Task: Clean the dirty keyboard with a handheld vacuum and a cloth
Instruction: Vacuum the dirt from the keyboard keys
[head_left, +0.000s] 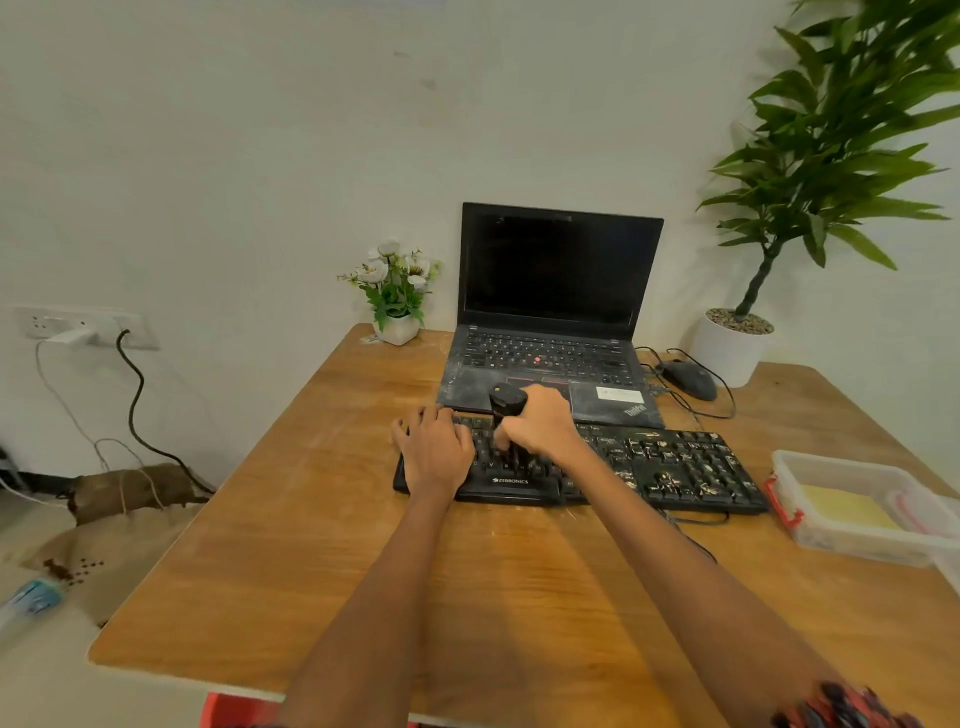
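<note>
I see the black keyboard (597, 467) lying on the wooden counter (322, 545) just in front of the dusty laptop (550, 332), pale crumbs scattered over its right half. My right hand (540, 423) grips the handheld vacuum (508, 415), nozzle down on the left-centre keys. My left hand (434, 447) rests flat, fingers spread, on the keyboard's left end. A clear plastic box (857, 509) sits to the right.
</note>
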